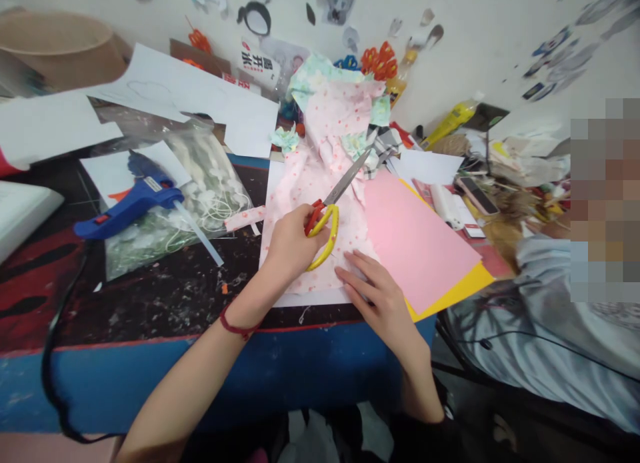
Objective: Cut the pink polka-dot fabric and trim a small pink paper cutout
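My left hand (293, 243) is closed around a pair of scissors (346, 181) with red and yellow handles. The blades point up and to the right, over a pale pink dotted fabric (305, 183). On the near part of that cloth my right hand (377, 293) rests flat, fingers apart, holding nothing. White paper (313, 297) shows beneath the cloth's near edge. Mint-green ruffled cloth (313, 76) lies at the far end, and a small strip of the dotted fabric (245, 219) lies to the left.
Left stand a blue glue gun (130, 206) with a corded handle and a clear bag (200, 196) of white strings. Pink paper (420, 236) over yellow paper (453, 293) lies right. Bottles (453, 123), a phone (479, 195) and clutter line the back right. A person (550, 329) sits at right.
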### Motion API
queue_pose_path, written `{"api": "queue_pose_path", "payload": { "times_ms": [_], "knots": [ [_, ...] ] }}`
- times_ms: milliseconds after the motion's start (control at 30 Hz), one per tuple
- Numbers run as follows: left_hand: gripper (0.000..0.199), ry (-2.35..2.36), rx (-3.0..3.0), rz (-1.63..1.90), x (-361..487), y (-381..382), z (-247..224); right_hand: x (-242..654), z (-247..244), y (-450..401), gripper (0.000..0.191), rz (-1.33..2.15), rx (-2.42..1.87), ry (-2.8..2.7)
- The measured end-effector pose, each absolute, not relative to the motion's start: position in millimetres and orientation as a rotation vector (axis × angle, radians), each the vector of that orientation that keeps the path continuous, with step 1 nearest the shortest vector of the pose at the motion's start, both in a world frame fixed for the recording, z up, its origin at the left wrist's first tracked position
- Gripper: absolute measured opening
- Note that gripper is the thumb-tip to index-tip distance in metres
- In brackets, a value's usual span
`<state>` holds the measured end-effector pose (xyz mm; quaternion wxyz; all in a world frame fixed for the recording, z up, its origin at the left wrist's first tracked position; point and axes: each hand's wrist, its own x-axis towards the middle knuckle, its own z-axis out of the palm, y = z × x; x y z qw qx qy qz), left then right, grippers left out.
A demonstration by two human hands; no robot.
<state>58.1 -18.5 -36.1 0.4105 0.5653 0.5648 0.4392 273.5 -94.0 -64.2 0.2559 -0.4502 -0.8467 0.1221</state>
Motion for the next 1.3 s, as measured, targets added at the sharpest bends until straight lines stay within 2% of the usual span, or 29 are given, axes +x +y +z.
{"api": "queue_pose_path", "payload": {
  "times_ms": [167, 300, 433, 567, 667, 767, 967, 1033, 1167, 1300],
  "knots": [
    [0.013, 1.413, 1.427, 1.103, 58.5, -18.1, -37.7, 275.3, -60.0, -89.7, 0.038, 0.372, -1.241, -2.136],
    [0.01, 1.433, 1.425, 1.083, 59.5, -18.3, -35.7, 269.5, -54.4, -70.8, 0.032, 0.297, -1.462, -1.985],
    [0.008, 1.531, 1.499, 1.065, 59.1, -20.2, -27.9, 261.2, -48.3, -39.8, 0.04, 0.332, -1.655, -1.994],
    [0.021, 1.753, 1.673, 0.989, 56.4, -22.4, -23.3, 260.8, -42.4, -13.2, 0.038, 0.483, -1.733, -2.026],
    [0.031, 1.877, 1.827, 0.902, 54.8, -23.1, -24.6, 265.9, -39.6, -3.4, 0.03, 0.646, -1.71, -2.005],
    [0.033, 1.974, 1.907, 0.848, 55.1, -24.0, -27.5, 271.5, -35.6, -4.9, 0.027, 0.835, -1.64, -1.899],
    [0.016, 2.022, 2.031, 0.952, 56.2, -27.0, -26.5, 270.3, 3.1, -24.9, 0.037, 1.13, -1.326, -1.505],
    [0.016, 1.865, 2.055, 1.149, 53.5, -27.2, -14.7, 264.0, 26.4, -27.9, 0.034, 1.099, -1.207, -1.441],
    [0.04, 1.083, 1.834, 1.403, 43.9, -27.8, 29.0, 242.4, 78.7, -24.8, 0.025, 0.989, -0.984, -1.469],
    [0.031, 0.939, 1.747, 1.515, 33.1, -27.5, 74.0, 217.7, 123.7, -14.4, 0.02, 0.872, -0.817, -1.543]
  ]
}}
